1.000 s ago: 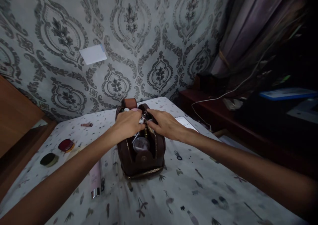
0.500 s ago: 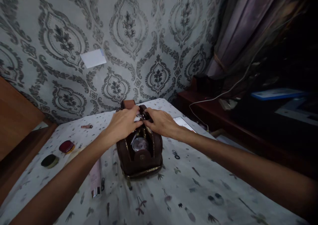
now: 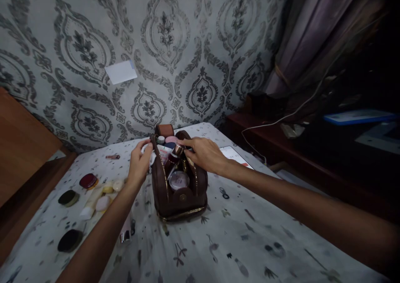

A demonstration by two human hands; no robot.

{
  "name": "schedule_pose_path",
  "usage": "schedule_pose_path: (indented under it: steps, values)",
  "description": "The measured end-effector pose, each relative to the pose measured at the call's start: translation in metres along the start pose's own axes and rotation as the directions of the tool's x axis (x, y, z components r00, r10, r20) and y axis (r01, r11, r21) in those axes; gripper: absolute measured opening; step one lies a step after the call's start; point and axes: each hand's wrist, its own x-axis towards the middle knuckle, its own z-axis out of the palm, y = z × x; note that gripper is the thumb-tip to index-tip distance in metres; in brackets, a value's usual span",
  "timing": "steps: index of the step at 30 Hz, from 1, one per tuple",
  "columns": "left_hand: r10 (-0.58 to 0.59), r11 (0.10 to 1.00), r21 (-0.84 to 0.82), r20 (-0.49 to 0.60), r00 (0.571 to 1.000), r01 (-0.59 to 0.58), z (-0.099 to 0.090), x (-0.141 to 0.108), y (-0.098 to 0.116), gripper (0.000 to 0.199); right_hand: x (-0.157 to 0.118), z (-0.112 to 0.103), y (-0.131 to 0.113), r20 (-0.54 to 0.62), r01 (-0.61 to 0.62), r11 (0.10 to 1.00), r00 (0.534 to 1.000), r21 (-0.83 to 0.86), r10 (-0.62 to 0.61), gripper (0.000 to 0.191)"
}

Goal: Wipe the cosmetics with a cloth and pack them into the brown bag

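Note:
A brown toiletry bag [image 3: 161, 197] stands unzipped on the bed, packed with cosmetics. My right hand [image 3: 203, 153] reaches over its right rim, thumb and fingers closed on a dark bottle with a shiny metallic cap [image 3: 177, 150]. That bottle leans inside the bag above a round clear-lidded container [image 3: 179, 180]. At the left rim, my left hand [image 3: 139, 160] is closed around a small white bundle [image 3: 152, 155], perhaps a cable; its exact kind is unclear. Farther back in the bag are a pink round item [image 3: 171, 139] and a small white-capped container [image 3: 161, 140].
Left of the bag lie a dark red-lidded jar [image 3: 88, 181], dark round jars [image 3: 68, 197], pale tubes and small jars [image 3: 93, 202], and a silver-capped pink tube [image 3: 125, 235]. A lit phone [image 3: 234, 156] rests on the right. A white cable [image 3: 281, 118] crosses the dark red furniture.
My hands have moved apart. The left has drawn leftward to the bag's rim with the white bundle, while the right now grips the metallic-capped bottle. More of the bag's contents shows.

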Motion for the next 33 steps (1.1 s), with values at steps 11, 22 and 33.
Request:
schedule_pose_path:
  steps: [11,22,33]
  values:
    - [0.023,0.981,-0.190,-0.105,0.994,-0.043,0.014,0.001,-0.006,0.037,0.000,-0.001,-0.006,0.009,-0.013,0.993,1.000,-0.121,0.014,0.042]
    - [-0.032,0.951,-0.309,-0.032,0.999,0.020,0.008,0.001,-0.006,0.039,-0.001,-0.004,-0.004,0.039,0.019,0.991,0.999,-0.130,-0.014,0.040]
    - [-0.094,0.917,-0.392,-0.033,0.995,0.074,0.013,-0.004,0.005,0.041,0.002,-0.011,0.000,0.116,0.084,0.973,0.991,-0.216,-0.060,0.042]
